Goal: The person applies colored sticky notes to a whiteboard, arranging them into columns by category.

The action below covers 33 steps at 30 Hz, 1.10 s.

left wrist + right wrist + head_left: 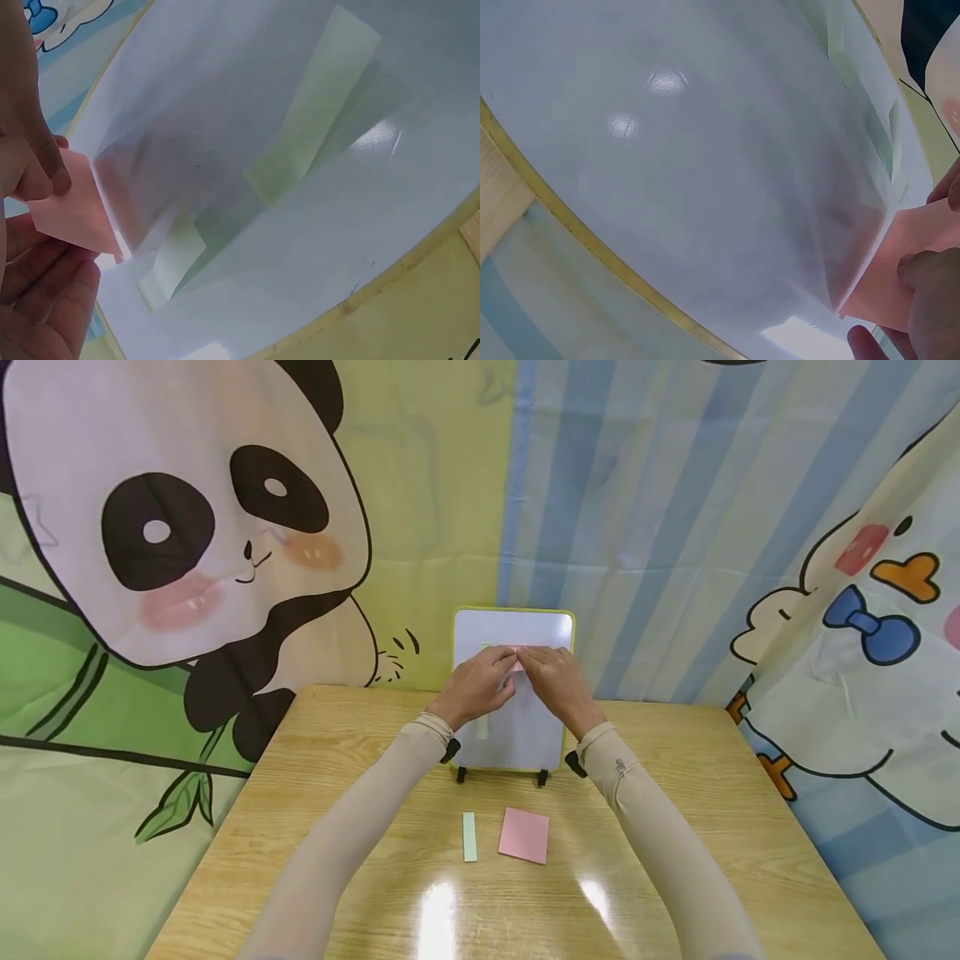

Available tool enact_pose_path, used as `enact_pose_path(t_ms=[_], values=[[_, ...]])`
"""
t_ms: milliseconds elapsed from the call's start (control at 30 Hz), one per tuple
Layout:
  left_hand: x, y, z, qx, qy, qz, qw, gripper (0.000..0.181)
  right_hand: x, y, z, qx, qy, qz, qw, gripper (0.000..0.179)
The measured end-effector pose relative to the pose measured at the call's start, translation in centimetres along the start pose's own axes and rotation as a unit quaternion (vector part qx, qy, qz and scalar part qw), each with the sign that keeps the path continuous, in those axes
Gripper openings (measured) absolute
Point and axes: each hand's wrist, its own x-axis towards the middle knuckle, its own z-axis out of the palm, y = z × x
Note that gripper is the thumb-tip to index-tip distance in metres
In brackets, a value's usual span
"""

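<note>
Both hands meet at a pink note (75, 206), which they hold up against or just in front of the upper middle of a whiteboard (517, 735) at the far side of the wooden table (697, 752). The left hand (476, 681) comes in from the left and pinches the note, with one digit on its face and others bent behind it; the remaining fingers are loosely curved, neither spread wide nor balled up. The right hand (557, 683) comes in from the right and pinches the note too, its thumb laid flat on the paper and a finger underneath. The fingertips of the two hands lie close together, almost meeting over the paper. One straight edge of the note faces the board's glossy surface, very near it; whether that edge touches along its whole length I cannot tell. On the board, left of the note, are two pale green strips: an upper strip (176, 259) close to the hands and a lower strip (319, 105) farther from them, both with parts lifting off the surface. The board stands upright on black feet (542, 777). Nearer on the table, a thin green pad (469, 837) lies on the left and a square pink pad (524, 836) just to its right, well apart from both hands.
</note>
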Motion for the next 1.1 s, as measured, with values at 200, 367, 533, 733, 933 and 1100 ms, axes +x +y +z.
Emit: enact_pose_path(t_ms=[200,367,533,733,933,1100], values=[[0.14,-0.16,0.21,0.004,0.003,0.002,1.0,0.038,0.08,0.19,0.1,0.004,0.003,0.001,1.0,0.027],[0.2,-0.17,0.25,0.005,0.005,0.005,1.0,0.037,0.05,0.25,0.11,-0.001,-0.002,-0.002,1.0,0.024],[0.26,-0.13,0.18,0.011,0.009,0.012,0.9998,0.038,0.01,0.24,0.08,-0.008,0.0,-0.004,1.0,0.02],[0.35,-0.09,0.03,0.015,0.012,0.013,0.9997,0.036,0.03,0.13,-0.01,-0.014,0.0,-0.001,0.9999,0.024],[0.44,-0.11,0.03,0.017,0.012,0.013,0.9997,0.036,-0.02,0.07,0.08,-0.017,-0.001,0.003,0.9999,0.026],[0.39,-0.05,0.07,0.019,0.003,0.009,0.9998,0.037,-0.14,0.04,0.3,-0.015,-0.006,0.007,0.9998,0.024]])
